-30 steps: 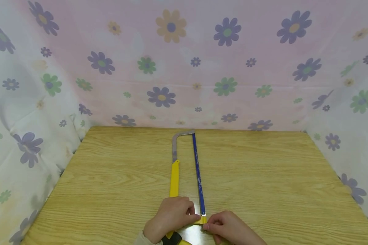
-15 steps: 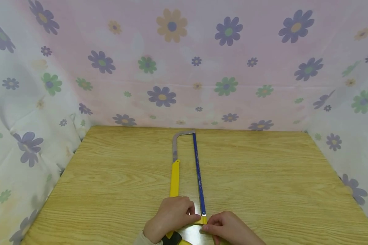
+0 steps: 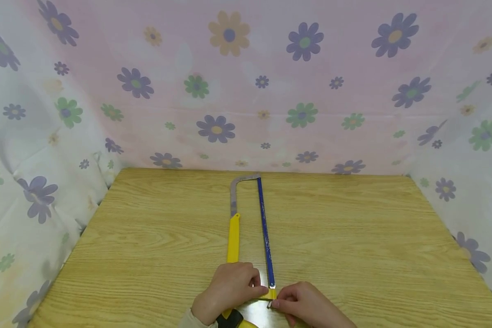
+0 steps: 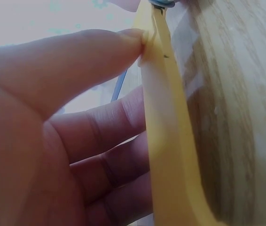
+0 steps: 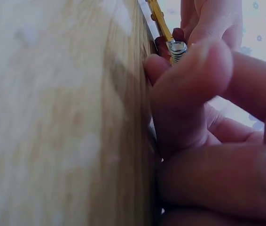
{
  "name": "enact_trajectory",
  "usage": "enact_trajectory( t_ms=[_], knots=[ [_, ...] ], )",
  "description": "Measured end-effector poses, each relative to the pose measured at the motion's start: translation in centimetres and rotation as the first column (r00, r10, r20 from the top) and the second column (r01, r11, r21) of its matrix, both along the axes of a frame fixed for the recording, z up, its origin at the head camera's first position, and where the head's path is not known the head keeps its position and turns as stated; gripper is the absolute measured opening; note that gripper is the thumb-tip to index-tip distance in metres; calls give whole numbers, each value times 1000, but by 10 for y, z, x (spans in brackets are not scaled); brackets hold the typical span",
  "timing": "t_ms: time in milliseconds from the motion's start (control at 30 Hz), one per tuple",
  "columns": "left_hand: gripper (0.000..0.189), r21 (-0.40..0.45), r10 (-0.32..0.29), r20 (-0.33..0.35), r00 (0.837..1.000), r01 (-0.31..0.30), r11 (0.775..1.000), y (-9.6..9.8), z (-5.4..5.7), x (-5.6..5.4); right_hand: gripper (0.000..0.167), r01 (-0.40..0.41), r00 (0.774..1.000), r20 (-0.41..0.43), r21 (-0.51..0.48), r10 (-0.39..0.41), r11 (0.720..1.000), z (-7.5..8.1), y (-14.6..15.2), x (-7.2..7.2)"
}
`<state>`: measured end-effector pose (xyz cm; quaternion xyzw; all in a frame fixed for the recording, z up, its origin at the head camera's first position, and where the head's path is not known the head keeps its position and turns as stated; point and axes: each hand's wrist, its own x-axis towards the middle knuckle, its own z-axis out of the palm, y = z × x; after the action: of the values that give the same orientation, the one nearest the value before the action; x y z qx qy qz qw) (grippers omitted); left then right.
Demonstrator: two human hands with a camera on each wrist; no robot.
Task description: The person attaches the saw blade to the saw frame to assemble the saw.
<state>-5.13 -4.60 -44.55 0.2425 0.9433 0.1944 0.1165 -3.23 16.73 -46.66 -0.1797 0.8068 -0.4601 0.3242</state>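
A hacksaw (image 3: 234, 237) with a yellow frame and a blue blade (image 3: 264, 228) lies on the table, its curved metal end pointing away. My left hand (image 3: 233, 287) grips the yellow frame close to its near end; in the left wrist view the thumb (image 4: 90, 61) presses one side while the other fingers curl behind. At the near end of the blade, my right hand (image 3: 307, 303) pinches the wing nut (image 3: 269, 304) between thumb and forefinger. The threaded screw (image 5: 176, 49) shows just beyond those fingertips in the right wrist view; most of the nut is hidden by them.
The wooden table (image 3: 352, 237) runs back to a flowered cloth (image 3: 246, 105), which also hangs at the left and right sides. A black and yellow part of the saw's handle (image 3: 230, 319) shows under the left wrist.
My right fingertips have turned slightly at the screw, and a small metal wing now shows below them. The left hand and the hacksaw stay where they were.
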Motion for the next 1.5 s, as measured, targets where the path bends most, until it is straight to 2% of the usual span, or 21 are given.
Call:
enact_trajectory(
  t_ms=[233, 567, 1033, 1300, 1500],
  knots=[
    [28, -9, 3, 19, 1000, -3, 1000, 0, 2, 0, 25, 48, 997, -68, 51, -44, 998, 0, -1, 0],
    [28, -19, 5, 18, 1000, -4, 1000, 1, 0, -1, 24, 79, 996, -44, 6, -79, 997, -2, 1, 0],
    [28, 8, -12, -2, 1000, 12, 1000, 0, -2, -1, 24, 36, 996, -88, 40, -33, 999, -2, 0, -1],
    [28, -2, -4, -8, 1000, 4, 1000, 0, -2, 0, 25, 24, 999, -37, -24, -25, 999, -3, 1, 0],
    [28, 1, -2, -13, 1000, 2, 1000, 0, -2, 0, 31, 13, 1000, -21, -35, -14, 999, -3, 1, 1]
  ],
)
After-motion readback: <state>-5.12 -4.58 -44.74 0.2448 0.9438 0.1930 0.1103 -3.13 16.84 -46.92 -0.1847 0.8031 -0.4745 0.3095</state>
